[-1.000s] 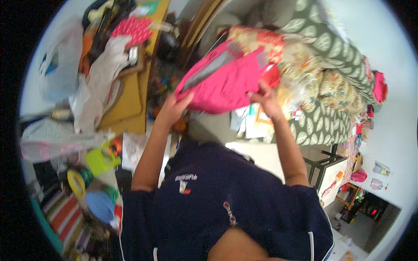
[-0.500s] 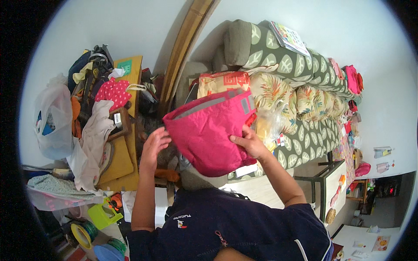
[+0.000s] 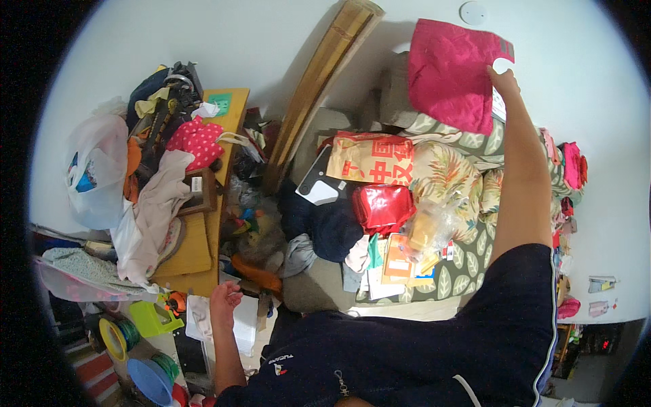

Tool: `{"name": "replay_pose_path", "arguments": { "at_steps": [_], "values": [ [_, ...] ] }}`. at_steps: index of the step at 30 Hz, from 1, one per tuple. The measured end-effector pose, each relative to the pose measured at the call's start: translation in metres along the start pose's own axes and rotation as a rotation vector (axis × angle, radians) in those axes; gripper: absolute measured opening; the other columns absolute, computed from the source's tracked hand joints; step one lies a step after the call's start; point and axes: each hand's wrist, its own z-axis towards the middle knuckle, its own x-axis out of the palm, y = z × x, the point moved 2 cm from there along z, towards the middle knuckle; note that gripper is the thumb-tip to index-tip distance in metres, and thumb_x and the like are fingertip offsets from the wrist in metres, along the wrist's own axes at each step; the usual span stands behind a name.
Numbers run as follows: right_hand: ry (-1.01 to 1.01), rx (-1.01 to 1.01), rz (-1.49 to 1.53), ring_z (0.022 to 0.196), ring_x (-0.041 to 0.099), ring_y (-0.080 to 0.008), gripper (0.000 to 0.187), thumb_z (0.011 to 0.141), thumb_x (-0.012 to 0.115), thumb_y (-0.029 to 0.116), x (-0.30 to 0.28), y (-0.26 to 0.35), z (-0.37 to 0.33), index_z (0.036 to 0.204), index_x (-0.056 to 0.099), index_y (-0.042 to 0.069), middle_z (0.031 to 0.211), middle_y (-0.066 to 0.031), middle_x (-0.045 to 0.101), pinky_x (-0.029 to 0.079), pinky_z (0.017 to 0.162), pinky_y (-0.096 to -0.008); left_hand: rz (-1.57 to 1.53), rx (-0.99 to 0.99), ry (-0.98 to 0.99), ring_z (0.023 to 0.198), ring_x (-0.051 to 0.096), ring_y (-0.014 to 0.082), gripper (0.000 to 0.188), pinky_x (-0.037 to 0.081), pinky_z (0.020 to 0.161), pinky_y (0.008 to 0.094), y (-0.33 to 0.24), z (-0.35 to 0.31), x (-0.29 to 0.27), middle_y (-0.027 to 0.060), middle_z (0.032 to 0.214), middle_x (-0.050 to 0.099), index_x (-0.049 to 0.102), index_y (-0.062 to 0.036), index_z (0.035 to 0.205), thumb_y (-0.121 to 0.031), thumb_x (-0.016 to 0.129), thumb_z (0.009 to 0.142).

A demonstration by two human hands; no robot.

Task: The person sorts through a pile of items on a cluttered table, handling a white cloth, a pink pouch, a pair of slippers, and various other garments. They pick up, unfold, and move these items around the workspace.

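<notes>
My right arm (image 3: 525, 169) is stretched far out to the upper right. At its end my right hand (image 3: 505, 81) grips the side edge of a bright pink fabric piece with a grey strip at its corner (image 3: 451, 74), perhaps a bag or garment. The fabric hangs spread over the far end of the leaf-patterned sofa back, partly hiding it. A small white round patch shows beside the fingers. Down at the left, my left hand (image 3: 226, 302) is raised with loosely bent fingers and nothing in it, near white paper (image 3: 247, 319) and the yellow table's corner.
The sofa (image 3: 468, 264) holds a brown paper bag with red print (image 3: 373, 157), a red glossy package (image 3: 383, 207), dark cloth (image 3: 332, 227) and a clear plastic bag (image 3: 430, 230). Clothes and a white plastic bag (image 3: 98, 176) crowd the yellow table (image 3: 213, 251). A wooden plank (image 3: 319, 88) leans against the wall.
The pink fabric has gone from in front of me to the upper right, over the sofa back, with my right hand. My left hand has dropped down and away from it.
</notes>
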Motion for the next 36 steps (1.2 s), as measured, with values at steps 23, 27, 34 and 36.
{"name": "replay_pose_path", "arguments": {
  "at_steps": [23,27,34,36],
  "values": [
    [1.721,-0.366,-0.180,0.101,0.053,-0.0321,0.046,0.078,0.056,0.038,0.232,-0.125,-0.618,0.111,0.054,0.005,0.107,-0.0169,0.057,0.042,0.085,-0.0377,0.292,0.309,-0.254,0.076,0.058,0.0132,0.024,0.045,0.066,0.0259,-0.069,0.052,-0.022,0.0043,0.089,0.061,0.055,-0.0051,0.100,-0.022,0.056,0.083],
    [1.566,-0.388,-0.114,0.091,0.057,-0.0315,0.042,0.078,0.055,0.038,0.245,-0.159,-0.603,0.106,0.056,0.006,0.095,-0.0146,0.062,0.045,0.079,-0.0371,0.782,0.789,-0.373,0.098,0.053,0.0243,0.042,0.040,0.084,0.0343,-0.119,0.076,-0.011,0.0104,0.108,0.055,0.051,-0.0067,0.112,-0.014,0.063,0.072],
    [1.279,-0.491,0.279,0.088,0.058,-0.0334,0.037,0.080,0.054,0.034,0.279,-0.011,-0.577,0.102,0.056,0.003,0.092,-0.0195,0.061,0.045,0.075,-0.0368,1.649,0.822,-0.711,0.124,0.025,0.0289,0.074,0.025,0.097,0.0496,-0.191,0.109,-0.021,0.0073,0.139,0.021,0.035,-0.0303,0.129,-0.014,0.069,0.065],
    [1.320,-0.470,0.409,0.088,0.058,-0.0333,0.037,0.081,0.053,0.033,0.283,0.042,-0.582,0.105,0.056,0.004,0.094,-0.0193,0.060,0.045,0.077,-0.0369,1.749,0.769,-0.686,0.125,0.024,0.0289,0.074,0.027,0.095,0.0516,-0.195,0.119,-0.043,0.0059,0.139,0.020,0.035,-0.0312,0.129,-0.015,0.069,0.065]
  ]
}}
